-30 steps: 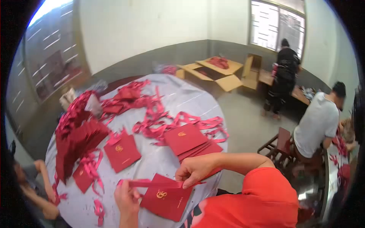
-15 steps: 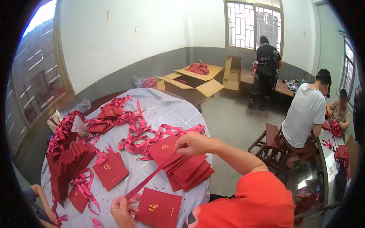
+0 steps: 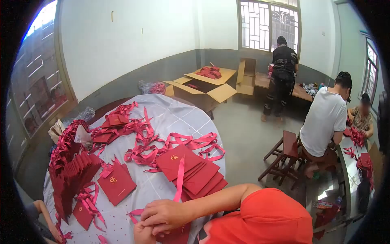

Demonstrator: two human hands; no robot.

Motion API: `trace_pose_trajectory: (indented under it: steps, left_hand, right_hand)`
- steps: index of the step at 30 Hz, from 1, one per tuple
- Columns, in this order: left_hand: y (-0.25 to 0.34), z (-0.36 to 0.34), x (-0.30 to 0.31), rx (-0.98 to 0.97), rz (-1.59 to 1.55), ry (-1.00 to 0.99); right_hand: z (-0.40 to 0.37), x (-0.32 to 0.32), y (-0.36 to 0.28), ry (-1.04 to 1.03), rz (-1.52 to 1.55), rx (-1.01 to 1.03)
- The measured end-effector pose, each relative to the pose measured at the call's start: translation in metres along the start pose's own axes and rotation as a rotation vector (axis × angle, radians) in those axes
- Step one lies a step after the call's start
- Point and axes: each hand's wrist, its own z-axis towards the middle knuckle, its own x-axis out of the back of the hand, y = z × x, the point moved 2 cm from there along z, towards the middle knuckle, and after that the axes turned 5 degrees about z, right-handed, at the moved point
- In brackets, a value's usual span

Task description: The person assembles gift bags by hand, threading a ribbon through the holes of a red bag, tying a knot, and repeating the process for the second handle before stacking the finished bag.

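Observation:
Low at the front of the round table, my right hand lies across my left hand, both with fingers closed. A pink ribbon is pinched there; one length runs up over the stack, and a short piece shows left of my fingers. My hands partly cover a flat red paper bag, its gold print out of sight. Just beyond is a fanned stack of similar red bags, the top one with gold lettering. Loose pink ribbons lie tangled behind that stack.
Ribboned red bags are piled on the left of the white tablecloth, with another bag nearer. A co-worker's arm reaches in at left. An open carton stands behind; stools and other people are at right.
My right hand has come down and left from above the stack to meet my left hand. The ribbon stretched between them now bends over the stack, and the nearest bag is mostly covered.

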Motion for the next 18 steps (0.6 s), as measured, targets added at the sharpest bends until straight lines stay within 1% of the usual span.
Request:
trace_pose_trajectory:
  steps: [4,7,9,10,12,13,15,16,17,18]
  left_hand:
    - [0.007,-0.002,-0.008,0.014,0.03,-0.003]
    - [0.009,-0.002,-0.013,0.061,-0.02,-0.046]
    - [0.017,-0.001,-0.018,0.007,-0.063,-0.124]
    - [0.018,-0.001,-0.018,0.009,-0.061,-0.126]
    - [0.019,-0.002,-0.018,-0.016,-0.038,-0.137]
    - [0.018,-0.002,-0.017,-0.014,-0.038,-0.137]
    - [0.013,-0.001,-0.012,-0.109,0.296,0.019]
    - [0.01,-0.001,-0.012,-0.155,0.381,0.144]
    - [0.008,-0.001,-0.013,-0.152,0.382,0.138]
    - [0.017,0.0,-0.017,-0.339,0.786,0.271]
  right_hand:
    - [-0.008,-0.004,0.003,0.048,-0.053,-0.035]
    - [-0.01,-0.005,0.007,0.07,-0.019,-0.063]
    - [-0.01,-0.002,0.009,0.08,0.006,-0.112]
    - [-0.01,-0.002,0.011,0.083,0.005,-0.113]
    - [-0.012,-0.001,0.016,0.132,0.178,-0.115]
    - [-0.013,0.001,0.017,0.133,0.179,-0.116]
    - [-0.014,0.006,0.02,0.149,0.3,-0.197]
    - [-0.015,0.007,0.02,0.152,0.3,-0.201]
    - [-0.017,0.008,0.022,0.158,0.338,-0.322]
    - [-0.019,0.01,0.025,0.167,0.373,-0.444]
